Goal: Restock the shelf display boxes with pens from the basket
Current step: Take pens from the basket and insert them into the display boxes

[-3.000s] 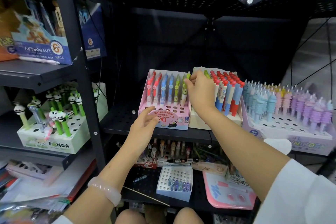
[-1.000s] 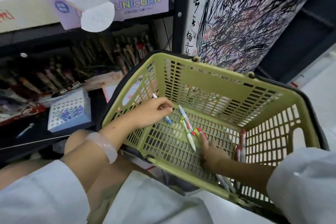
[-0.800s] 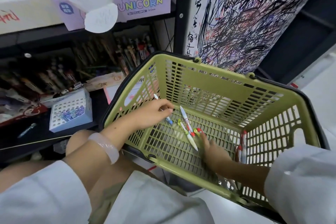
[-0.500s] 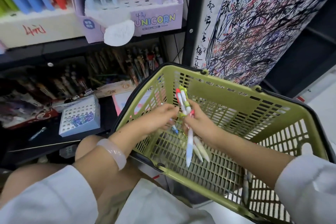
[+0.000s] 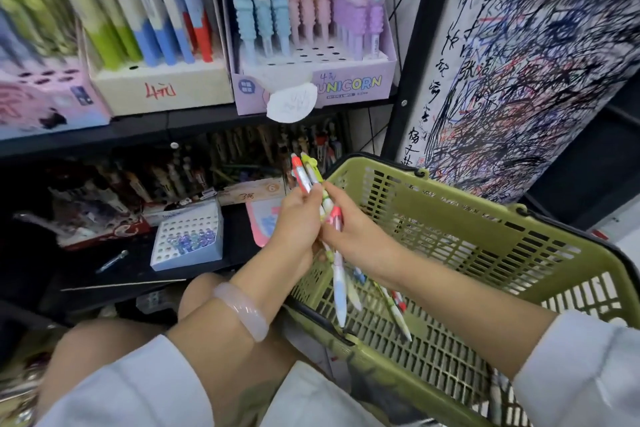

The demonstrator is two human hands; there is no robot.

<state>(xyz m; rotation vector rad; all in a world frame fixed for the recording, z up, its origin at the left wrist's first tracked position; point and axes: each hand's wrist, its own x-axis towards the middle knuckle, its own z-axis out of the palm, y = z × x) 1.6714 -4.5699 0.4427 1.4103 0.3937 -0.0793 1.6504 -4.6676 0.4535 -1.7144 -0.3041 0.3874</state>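
Both hands meet over the left rim of the olive-green basket (image 5: pixel 485 229) and hold a small bunch of pens (image 5: pixel 308 177) between them. My left hand (image 5: pixel 298 222) grips the bunch near its red and green tops. My right hand (image 5: pixel 353 236) pinches the pen barrels, whose tips hang down into the basket. A few loose pens (image 5: pixel 394 308) lie on the basket floor. On the shelf above stand the cream display box (image 5: pixel 162 87) with green, blue and red pens, the pink box (image 5: pixel 48 100) at the left, and the purple Unicorn box (image 5: pixel 346 83).
A black shelf edge (image 5: pixel 156 128) runs under the boxes. The lower shelf carries a small white holed box (image 5: pixel 188 236) and dark rows of pens. A scribbled white panel (image 5: pixel 536 62) stands to the right, behind the basket. My knees are under my arms.
Both hands picked pens off the basket floor and lifted them up and left, over the rim. The view has swung up toward the shelf boxes.
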